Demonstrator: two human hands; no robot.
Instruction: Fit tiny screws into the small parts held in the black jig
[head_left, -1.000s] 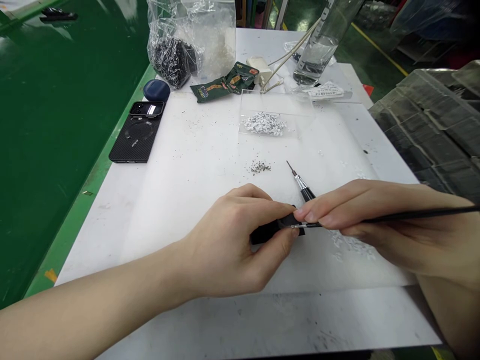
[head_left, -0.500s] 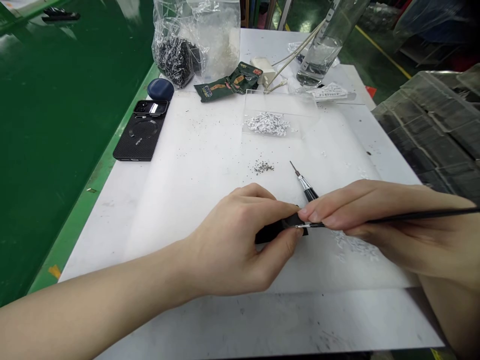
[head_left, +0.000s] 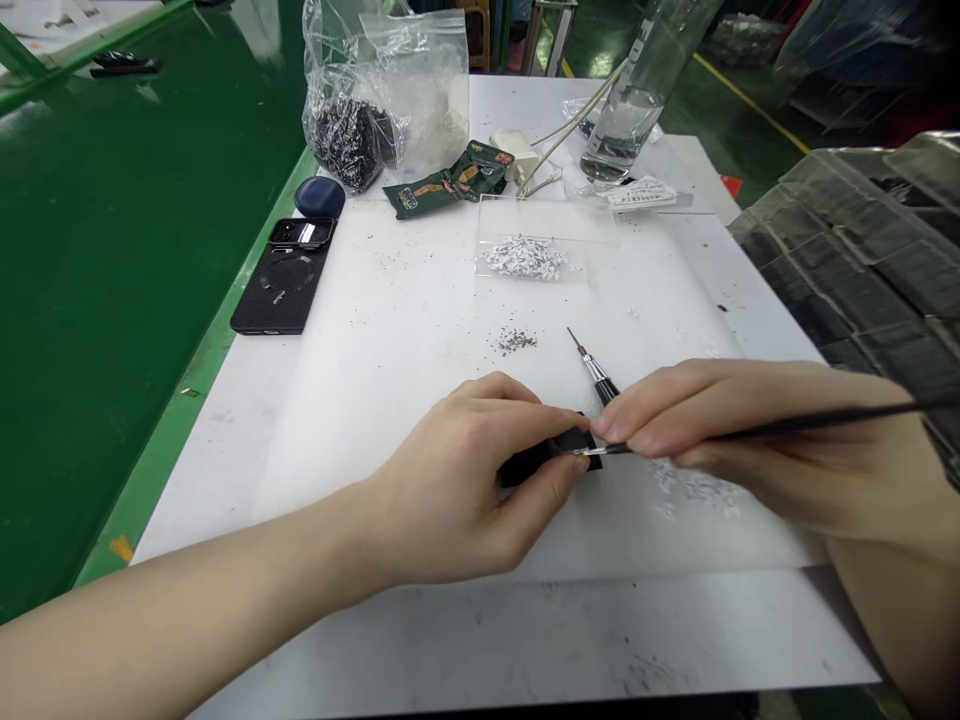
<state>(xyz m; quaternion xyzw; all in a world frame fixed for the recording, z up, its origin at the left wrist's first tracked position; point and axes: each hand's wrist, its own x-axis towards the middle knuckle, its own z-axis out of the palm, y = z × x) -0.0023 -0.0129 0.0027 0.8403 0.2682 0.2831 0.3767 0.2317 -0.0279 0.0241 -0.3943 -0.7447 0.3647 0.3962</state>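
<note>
My left hand [head_left: 457, 490] is closed, pinching a small black block-like part [head_left: 529, 462] between thumb and forefinger. Much of that part is hidden behind the fingers. In my closed right hand [head_left: 720, 420] is a slim black tool [head_left: 795, 416] with a shiny pale tip, which meets the part beside my left thumb. I cannot tell whether the tool is tweezers or a fine brush. Just beyond my right fingers lies a precision screwdriver [head_left: 595, 370]. Small white pieces [head_left: 697, 490] are scattered under my right hand, and tiny dark bits [head_left: 517, 340] lie farther off.
A clear tray [head_left: 480, 255] holds a heap of white pieces [head_left: 525, 257]. At the back stand plastic bags [head_left: 420, 95], a green wrapper [head_left: 450, 185] and a tilted clear cylinder [head_left: 622, 130] with liquid. A phone [head_left: 281, 280] and blue case [head_left: 319, 197] lie left; clear bins [head_left: 847, 240] stand right.
The whole view has shifted slightly, so the table's contents appear a little farther left. Both hands keep their grips, and the tool tip is still at the black part.
</note>
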